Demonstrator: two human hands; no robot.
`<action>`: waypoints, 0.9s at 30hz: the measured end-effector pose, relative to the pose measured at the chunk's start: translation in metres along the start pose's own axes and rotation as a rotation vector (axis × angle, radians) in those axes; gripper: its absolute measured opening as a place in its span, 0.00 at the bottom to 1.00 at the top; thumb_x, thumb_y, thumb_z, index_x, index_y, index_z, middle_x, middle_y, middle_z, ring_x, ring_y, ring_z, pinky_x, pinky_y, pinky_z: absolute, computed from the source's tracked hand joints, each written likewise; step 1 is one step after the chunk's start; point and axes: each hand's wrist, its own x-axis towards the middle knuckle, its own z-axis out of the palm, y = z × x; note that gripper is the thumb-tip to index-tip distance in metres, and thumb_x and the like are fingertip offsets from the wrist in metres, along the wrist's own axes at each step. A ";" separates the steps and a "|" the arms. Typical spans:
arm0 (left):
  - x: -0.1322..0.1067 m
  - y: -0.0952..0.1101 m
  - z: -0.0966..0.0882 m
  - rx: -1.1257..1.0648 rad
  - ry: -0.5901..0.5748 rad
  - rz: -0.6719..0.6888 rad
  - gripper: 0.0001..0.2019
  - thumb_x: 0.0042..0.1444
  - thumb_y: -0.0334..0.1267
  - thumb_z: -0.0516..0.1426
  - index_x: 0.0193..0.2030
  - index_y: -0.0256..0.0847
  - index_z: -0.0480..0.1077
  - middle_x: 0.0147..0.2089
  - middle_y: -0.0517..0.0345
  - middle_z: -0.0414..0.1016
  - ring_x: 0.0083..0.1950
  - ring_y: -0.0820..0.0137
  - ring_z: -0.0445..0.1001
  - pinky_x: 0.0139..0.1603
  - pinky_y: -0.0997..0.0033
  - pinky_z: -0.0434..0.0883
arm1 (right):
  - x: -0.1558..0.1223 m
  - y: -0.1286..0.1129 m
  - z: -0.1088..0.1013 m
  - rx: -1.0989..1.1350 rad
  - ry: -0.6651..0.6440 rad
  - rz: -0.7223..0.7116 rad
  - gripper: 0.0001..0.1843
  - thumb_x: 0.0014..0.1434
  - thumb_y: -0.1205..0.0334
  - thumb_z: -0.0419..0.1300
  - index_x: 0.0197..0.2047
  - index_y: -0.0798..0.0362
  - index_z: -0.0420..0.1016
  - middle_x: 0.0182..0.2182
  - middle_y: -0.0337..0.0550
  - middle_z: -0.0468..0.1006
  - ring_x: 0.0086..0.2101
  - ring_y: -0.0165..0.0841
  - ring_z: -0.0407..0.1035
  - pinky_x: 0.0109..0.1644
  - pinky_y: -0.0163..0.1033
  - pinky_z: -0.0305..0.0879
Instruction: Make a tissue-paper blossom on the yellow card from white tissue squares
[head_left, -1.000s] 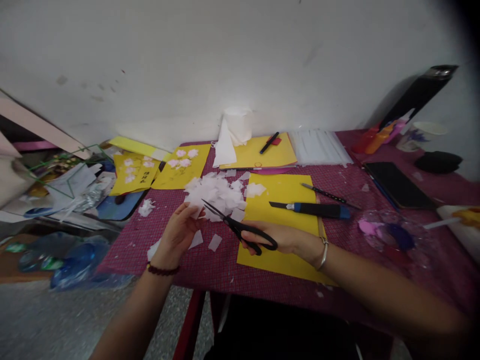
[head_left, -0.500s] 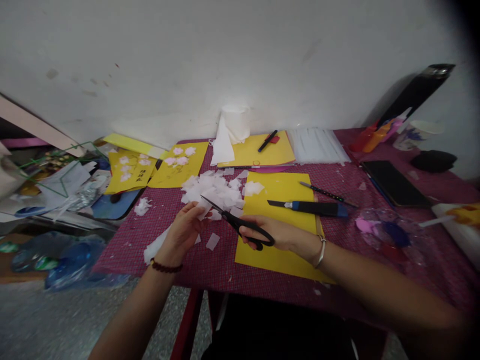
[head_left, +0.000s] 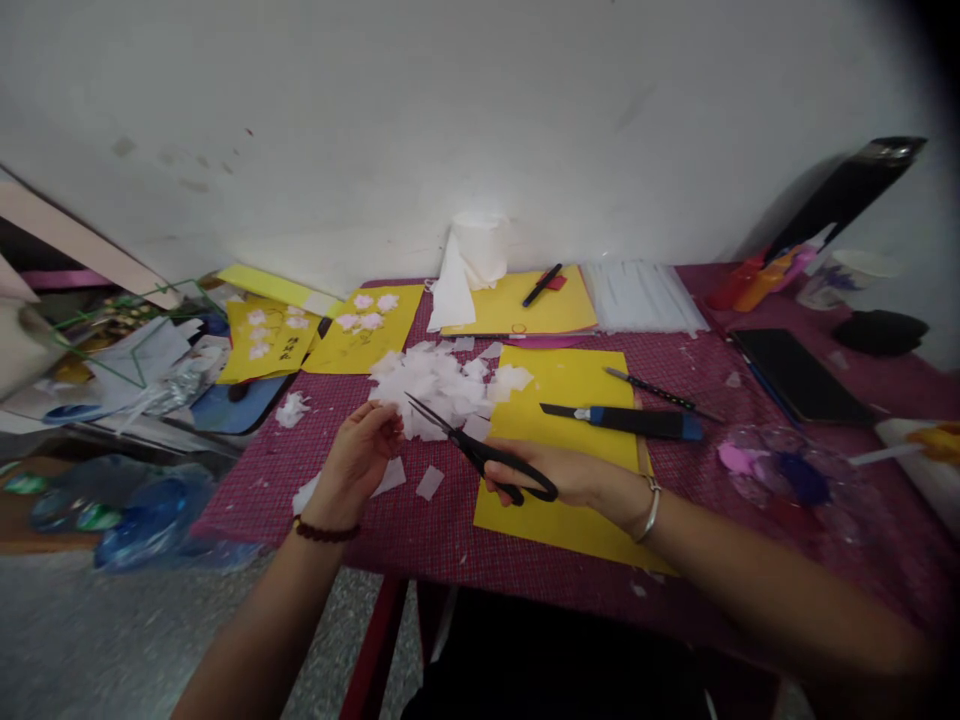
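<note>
My right hand point(head_left: 551, 468) grips black-handled scissors point(head_left: 466, 441) by the loops. Their blades point up and left, slightly parted, toward the left fingertips. My left hand point(head_left: 356, 455) is closed in a pinch at the lower left edge of a pile of white paper pieces point(head_left: 439, 385). What its fingertips hold, if anything, is too small to make out. Below the blades a loose white paper rectangle point(head_left: 429, 483) lies on the checked cloth. Another white piece point(head_left: 389, 477) rests beside my left hand. A white strip point(head_left: 303, 496) is partly hidden behind the left wrist.
A utility knife point(head_left: 637, 421) and a thin dark pen-like tool point(head_left: 660, 392) lie by yellow paper point(head_left: 555, 510). Behind are a tissue roll point(head_left: 482, 245) and yellow cards with pink flowers point(head_left: 367, 320). A phone point(head_left: 799, 375) and clear palette point(head_left: 825, 485) are at right.
The white piece between my left fingertips no longer shows there. That hand has drawn slightly away from the blades, and the piece beside it is more exposed. The scissors stay in my right hand.
</note>
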 end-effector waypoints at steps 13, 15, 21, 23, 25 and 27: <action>-0.001 -0.013 0.012 0.115 -0.075 -0.062 0.13 0.38 0.32 0.68 0.26 0.37 0.67 0.21 0.63 0.70 0.22 0.77 0.70 0.22 0.80 0.66 | 0.005 0.010 0.004 0.086 0.126 0.007 0.26 0.56 0.37 0.58 0.37 0.54 0.62 0.24 0.34 0.64 0.20 0.22 0.59 0.21 0.32 0.53; 0.003 -0.007 0.010 0.161 -0.072 -0.056 0.13 0.37 0.32 0.67 0.28 0.37 0.67 0.22 0.63 0.72 0.23 0.76 0.70 0.23 0.79 0.66 | 0.005 0.013 0.002 0.100 0.101 -0.012 0.27 0.57 0.36 0.57 0.38 0.55 0.63 0.25 0.35 0.65 0.20 0.22 0.60 0.21 0.32 0.54; 0.021 0.043 -0.033 0.578 -0.006 0.232 0.22 0.41 0.34 0.64 0.47 0.39 0.69 0.36 0.58 0.77 0.30 0.74 0.72 0.29 0.77 0.66 | 0.004 0.026 -0.007 0.230 -0.038 -0.075 0.26 0.63 0.38 0.51 0.38 0.57 0.66 0.30 0.41 0.70 0.25 0.26 0.63 0.26 0.34 0.57; 0.016 0.057 -0.058 0.825 0.021 0.315 0.15 0.45 0.38 0.63 0.41 0.38 0.73 0.34 0.58 0.76 0.31 0.74 0.70 0.31 0.76 0.65 | 0.002 0.028 -0.010 0.245 -0.069 -0.065 0.25 0.64 0.40 0.50 0.36 0.57 0.67 0.31 0.42 0.70 0.26 0.26 0.63 0.28 0.35 0.59; 0.006 0.060 -0.078 1.029 0.012 0.309 0.11 0.49 0.41 0.61 0.37 0.37 0.74 0.32 0.58 0.76 0.30 0.73 0.69 0.31 0.74 0.64 | 0.001 0.028 -0.010 0.224 -0.096 -0.070 0.25 0.65 0.41 0.49 0.36 0.57 0.67 0.30 0.42 0.70 0.26 0.27 0.63 0.29 0.35 0.59; -0.008 0.054 -0.091 1.198 -0.021 0.304 0.11 0.52 0.43 0.59 0.36 0.38 0.74 0.32 0.57 0.76 0.31 0.69 0.71 0.33 0.71 0.66 | 0.000 0.027 -0.010 0.203 -0.115 -0.084 0.24 0.66 0.42 0.49 0.37 0.58 0.67 0.29 0.41 0.70 0.27 0.27 0.64 0.29 0.35 0.59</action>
